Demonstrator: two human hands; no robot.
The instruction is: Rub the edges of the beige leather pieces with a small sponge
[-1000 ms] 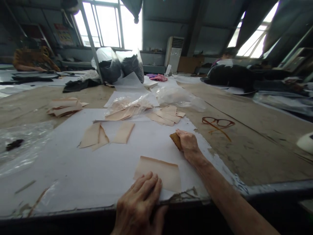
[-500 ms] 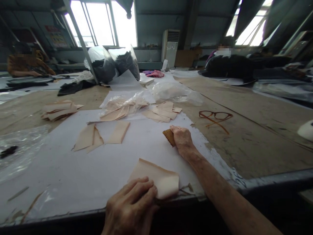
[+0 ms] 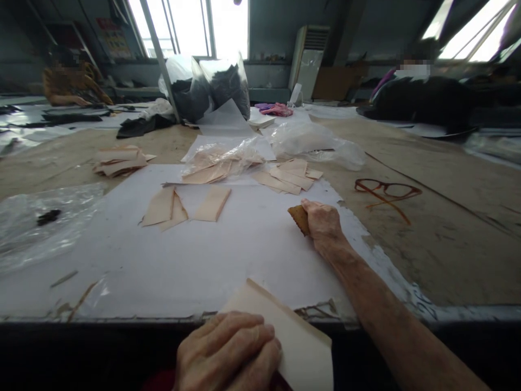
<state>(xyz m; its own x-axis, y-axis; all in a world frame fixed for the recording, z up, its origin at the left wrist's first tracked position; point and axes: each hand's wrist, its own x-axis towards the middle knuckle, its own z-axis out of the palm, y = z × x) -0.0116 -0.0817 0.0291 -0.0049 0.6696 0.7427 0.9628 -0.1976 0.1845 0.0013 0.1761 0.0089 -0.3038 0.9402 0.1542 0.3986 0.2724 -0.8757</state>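
My left hand [image 3: 228, 353] is closed on a pale beige flat piece [image 3: 303, 342], fingers on top; its thumb is hidden. The piece, thin like leather or card with a darker strip along one edge, reaches past the table's front edge. Over the white sheet [image 3: 228, 255], my right hand [image 3: 323, 222] pinches a small brown flat piece [image 3: 299, 219] with a jagged lower edge. To the left of that hand lie a beige rectangle [image 3: 212, 203] and two overlapping beige pieces [image 3: 158, 207].
Beige stacks lie at the back left [image 3: 120, 160] and back centre [image 3: 288, 176]. Clear plastic [image 3: 317, 144] is spread behind them. Brown-framed glasses [image 3: 386, 188] rest at right. A plastic bag [image 3: 77, 217] with a dark clump lies left. Two people [image 3: 75, 81] sit across the table.
My left hand has drawn the beige piece toward me, partly off the table's front edge. The right hand still holds the brown piece over the sheet. The view has shifted.
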